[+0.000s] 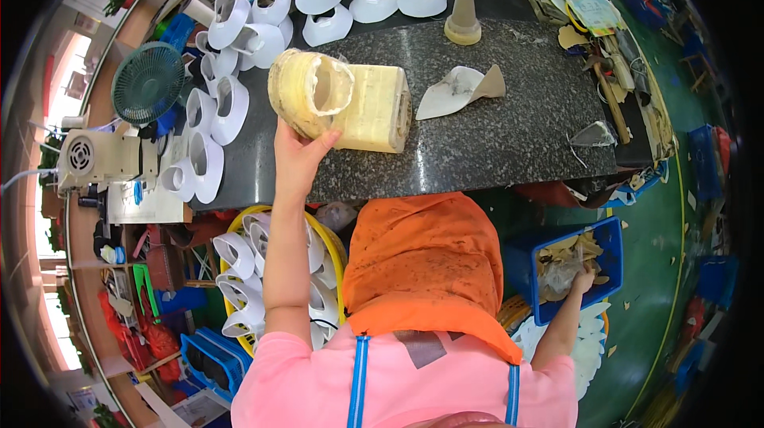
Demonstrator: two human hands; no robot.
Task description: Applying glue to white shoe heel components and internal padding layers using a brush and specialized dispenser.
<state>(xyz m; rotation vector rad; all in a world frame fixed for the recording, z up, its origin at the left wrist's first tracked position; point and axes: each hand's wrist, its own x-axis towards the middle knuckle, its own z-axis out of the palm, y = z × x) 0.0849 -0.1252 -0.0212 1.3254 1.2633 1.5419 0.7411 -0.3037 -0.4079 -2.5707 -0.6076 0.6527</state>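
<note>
My left hand (302,149) grips a yellowish block-shaped form (374,110) from below and holds it up over the near part of the dark stone worktop (493,149). The form's left end is rounded, with a ragged-edged ring-shaped opening. Down at the right, my right hand (585,278) reaches into a blue bin (521,269) of beige scraps (585,247) and crumpled clear plastic (557,277). Its fingers are partly hidden there, and I cannot tell what they hold. A curved white piece with a beige end (458,92) lies on the worktop, right of the form.
White collar-shaped pieces (231,110) line the worktop's left and far sides; more fill a yellow basket (338,249) below. A tapered cone (463,14) stands at the back. A hammer (613,102) lies at the right edge, near scraps. A green fan (149,82) stands at left.
</note>
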